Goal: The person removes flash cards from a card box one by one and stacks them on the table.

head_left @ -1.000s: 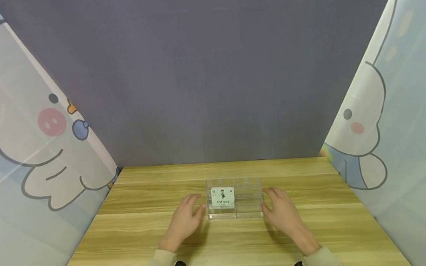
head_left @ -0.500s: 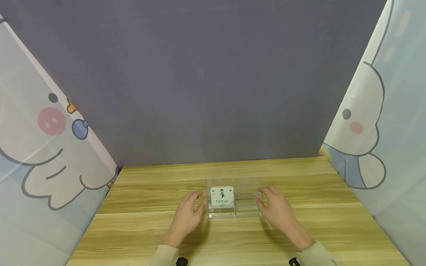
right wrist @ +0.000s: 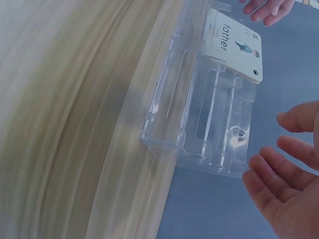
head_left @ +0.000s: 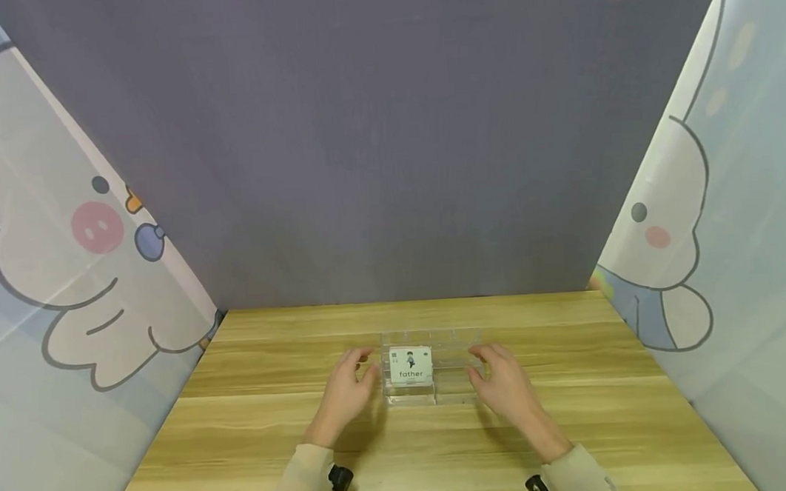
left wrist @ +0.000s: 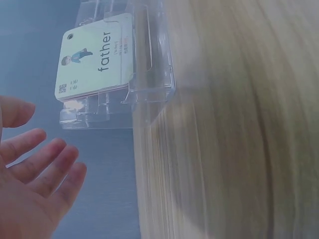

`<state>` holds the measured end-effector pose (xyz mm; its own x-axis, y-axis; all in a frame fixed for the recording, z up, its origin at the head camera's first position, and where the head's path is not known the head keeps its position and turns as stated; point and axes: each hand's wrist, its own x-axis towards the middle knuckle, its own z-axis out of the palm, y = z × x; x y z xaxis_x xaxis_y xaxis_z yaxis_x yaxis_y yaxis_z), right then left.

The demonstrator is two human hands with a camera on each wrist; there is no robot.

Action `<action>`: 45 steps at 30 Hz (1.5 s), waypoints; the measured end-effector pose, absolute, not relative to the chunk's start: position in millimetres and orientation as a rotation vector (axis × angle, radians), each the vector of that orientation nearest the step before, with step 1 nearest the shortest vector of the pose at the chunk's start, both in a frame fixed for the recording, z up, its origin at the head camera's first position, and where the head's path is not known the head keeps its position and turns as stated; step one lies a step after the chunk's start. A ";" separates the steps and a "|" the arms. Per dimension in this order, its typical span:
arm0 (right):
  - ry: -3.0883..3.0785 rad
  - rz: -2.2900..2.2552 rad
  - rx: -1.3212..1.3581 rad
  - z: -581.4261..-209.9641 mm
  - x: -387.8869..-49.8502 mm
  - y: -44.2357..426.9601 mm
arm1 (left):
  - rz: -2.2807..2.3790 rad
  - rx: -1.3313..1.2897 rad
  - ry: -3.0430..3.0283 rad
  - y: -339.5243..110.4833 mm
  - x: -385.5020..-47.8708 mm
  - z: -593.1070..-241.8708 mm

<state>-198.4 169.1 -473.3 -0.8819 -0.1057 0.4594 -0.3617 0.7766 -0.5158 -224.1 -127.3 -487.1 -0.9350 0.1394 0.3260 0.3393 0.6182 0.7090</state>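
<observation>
A clear plastic card holder (head_left: 459, 384) with several compartments stands on the table, and its left half bears a stack of flash cards (head_left: 410, 366). On the top card the word "father" and a small figure are printed; one corner has a punched hole (left wrist: 70, 36). My left hand (head_left: 345, 390) hovers by the holder's left side, fingers loosely bent and apart from it in the left wrist view. My right hand (head_left: 505, 385) is at the right end, its thumb and fingers spread; whether a fingertip (right wrist: 250, 175) touches the plastic, I cannot tell. Neither hand grips anything.
The wood-grain table (head_left: 243, 431) reaches back to a dark grey panel (head_left: 387, 142). Light blue cartoon-printed cloths (head_left: 35, 412) flank it on the left and right (head_left: 754, 271). Black wrist devices (head_left: 341, 479) are at both sleeves.
My right hand has moved left, so its fingers now overlap the holder's right edge in the head view. My left hand has shifted slightly right and up. Holder and cards stay in place.
</observation>
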 end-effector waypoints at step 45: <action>-2.533 0.962 0.417 -469.3 -213.0 139.2 | -1.589 -0.397 -2.405 -114.7 -264.3 -501.8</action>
<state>-213.0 139.2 -469.3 -0.8767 -0.1336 0.4621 -0.4067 0.7188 -0.5638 -264.3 -114.7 -501.8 -0.9365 0.0967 0.3372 0.3481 0.3751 0.8592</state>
